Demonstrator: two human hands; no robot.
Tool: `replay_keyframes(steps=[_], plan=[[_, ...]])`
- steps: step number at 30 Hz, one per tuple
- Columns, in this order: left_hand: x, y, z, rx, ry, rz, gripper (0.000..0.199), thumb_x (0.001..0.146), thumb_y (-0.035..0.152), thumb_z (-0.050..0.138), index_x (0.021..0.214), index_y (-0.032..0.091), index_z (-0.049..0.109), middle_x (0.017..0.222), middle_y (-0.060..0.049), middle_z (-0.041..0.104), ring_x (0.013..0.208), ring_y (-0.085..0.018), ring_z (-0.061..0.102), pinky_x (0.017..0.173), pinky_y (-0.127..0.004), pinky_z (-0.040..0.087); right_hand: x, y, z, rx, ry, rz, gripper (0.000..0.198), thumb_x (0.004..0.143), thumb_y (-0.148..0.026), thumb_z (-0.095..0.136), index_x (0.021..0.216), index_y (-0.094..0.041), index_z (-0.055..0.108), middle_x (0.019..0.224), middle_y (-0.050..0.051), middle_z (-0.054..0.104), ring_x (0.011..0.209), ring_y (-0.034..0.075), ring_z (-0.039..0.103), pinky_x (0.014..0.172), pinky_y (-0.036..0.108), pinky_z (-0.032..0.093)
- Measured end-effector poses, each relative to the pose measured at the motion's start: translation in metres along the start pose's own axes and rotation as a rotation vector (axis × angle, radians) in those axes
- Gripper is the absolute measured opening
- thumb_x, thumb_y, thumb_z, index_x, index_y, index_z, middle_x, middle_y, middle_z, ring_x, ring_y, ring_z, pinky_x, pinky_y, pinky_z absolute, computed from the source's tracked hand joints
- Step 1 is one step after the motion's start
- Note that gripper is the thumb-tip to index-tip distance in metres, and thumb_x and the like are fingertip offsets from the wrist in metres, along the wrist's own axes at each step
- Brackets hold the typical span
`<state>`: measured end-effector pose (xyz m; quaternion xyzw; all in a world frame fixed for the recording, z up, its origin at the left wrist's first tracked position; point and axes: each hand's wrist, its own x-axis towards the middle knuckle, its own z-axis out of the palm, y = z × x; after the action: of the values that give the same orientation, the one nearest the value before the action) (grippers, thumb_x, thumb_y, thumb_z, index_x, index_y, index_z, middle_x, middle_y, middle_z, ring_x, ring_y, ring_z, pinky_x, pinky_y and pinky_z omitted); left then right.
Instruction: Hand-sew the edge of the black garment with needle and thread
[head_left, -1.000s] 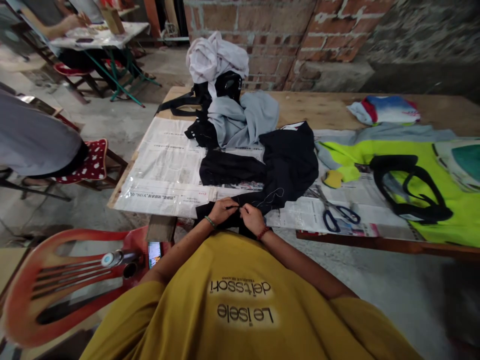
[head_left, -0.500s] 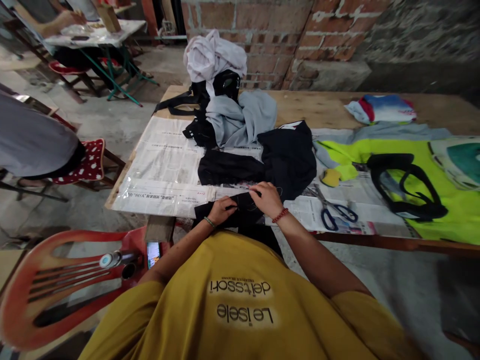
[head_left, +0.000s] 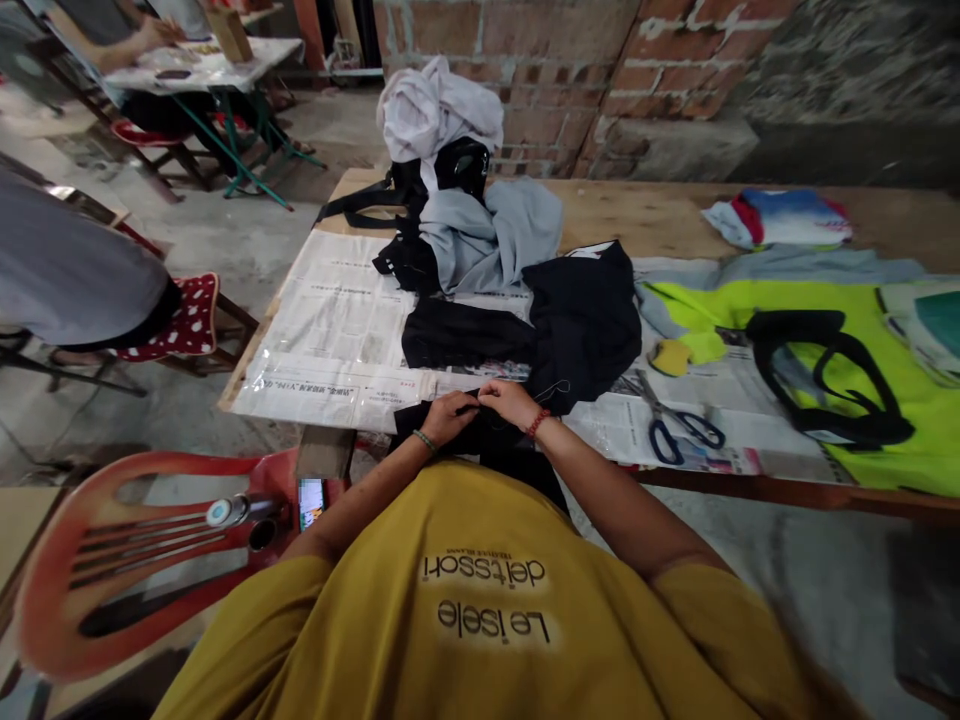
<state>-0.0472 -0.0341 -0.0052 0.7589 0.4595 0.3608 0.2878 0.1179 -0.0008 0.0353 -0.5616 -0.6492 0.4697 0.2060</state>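
At the table's front edge my left hand (head_left: 452, 418) is closed on a piece of black cloth (head_left: 480, 438), with the fingers gripping its upper edge. My right hand (head_left: 511, 403) is pinched, its fingertips meeting those of the left at the cloth; what lies in the pinch is too small to make out. A thin pale thread (head_left: 556, 388) loops over dark fabric just right of my right hand. Beyond my hands lie a folded black cloth piece (head_left: 465, 333) and a dark navy garment (head_left: 583, 320). Dark-handled scissors (head_left: 681, 430) rest to the right.
Newspaper (head_left: 315, 340) covers part of the wooden table (head_left: 637, 205). Grey cloth (head_left: 491, 235) and a white bundle (head_left: 439, 110) are piled behind. Yellow-green fabric (head_left: 810, 370) lies right, under a black strap (head_left: 862, 425). A red plastic chair (head_left: 172, 460) stands left; people sit nearby.
My right hand has moved left and slightly down, bringing its fingertips against my left hand's. The black cloth is bunched up more between them. The view has shifted a little.
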Motion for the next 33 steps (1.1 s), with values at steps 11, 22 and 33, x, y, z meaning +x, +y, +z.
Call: replay_keyframes(steps=[11,22,33], plan=[[0.001,-0.002,0.000,0.017,0.003,-0.049,0.012,0.076,0.013,0.060,0.084,0.016,0.069,0.080,-0.002,0.069,0.074,-0.012,0.063,0.073,-0.024,0.050,0.006,0.006,0.012,0.444,0.082,0.097,0.005,0.063,-0.017,0.054,0.063,-0.018,0.049,0.055,-0.005,0.055,0.057,0.009,0.053,0.066,0.023,0.043],[-0.001,-0.001,-0.002,-0.004,-0.017,-0.022,0.012,0.074,0.012,0.061,0.082,0.016,0.070,0.081,-0.003,0.070,0.074,-0.014,0.063,0.073,-0.026,0.050,0.008,-0.002,-0.004,0.507,0.087,0.258,0.013,0.069,-0.018,0.059,0.071,-0.017,0.046,0.062,-0.003,0.060,0.046,0.004,0.051,0.042,0.014,0.035],[0.000,0.002,-0.004,-0.054,-0.010,-0.054,0.012,0.074,0.013,0.060,0.082,0.015,0.070,0.081,-0.003,0.070,0.074,-0.013,0.063,0.075,-0.025,0.051,0.008,-0.033,-0.014,0.826,-0.129,0.121,0.020,0.078,-0.022,0.056,0.096,-0.020,0.046,0.063,-0.005,0.059,0.056,0.011,0.063,0.052,0.022,0.050]])
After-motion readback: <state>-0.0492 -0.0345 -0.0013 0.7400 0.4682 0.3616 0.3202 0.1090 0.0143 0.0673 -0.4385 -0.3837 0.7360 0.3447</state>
